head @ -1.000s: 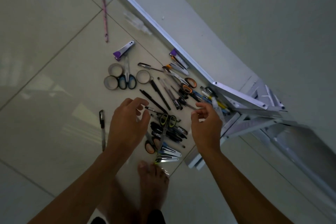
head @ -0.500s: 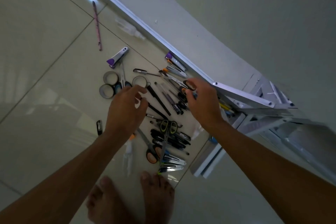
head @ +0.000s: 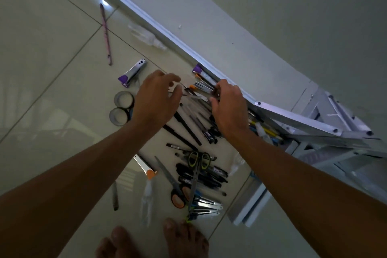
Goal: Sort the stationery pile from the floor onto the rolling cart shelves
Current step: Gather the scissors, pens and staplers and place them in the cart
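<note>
While both forearms reach forward and down over the stationery pile (head: 194, 153) on the floor (head: 52, 69), the hands sit at its far end, close to the cart frame (head: 293, 120); left hand (head: 156, 98) palm down, fingers loosely spread and slightly bent, gripping nothing that shows; right hand (head: 229, 107) palm down just beside the frame's rail, fingers curled over a few pens and blades at the pile's far edge, though whether it truly grasps one I cannot tell; hands near each other, not touching.

Pile landmarks, all taken from the cart frame: black pens (head: 188, 128) fan out left of it, under and between the wrists; green-handled scissors (head: 196, 165) and orange-handled scissors (head: 178, 192) lie nearer the person, by the bare feet (head: 184, 239); two tape rolls (head: 122, 109) well left, beyond the left wrist; purple stapler (head: 132, 73) past them; pink pencil (head: 106, 33) farthest out, alone; clear bottle (head: 146, 36) close along the frame's long rail.
</note>
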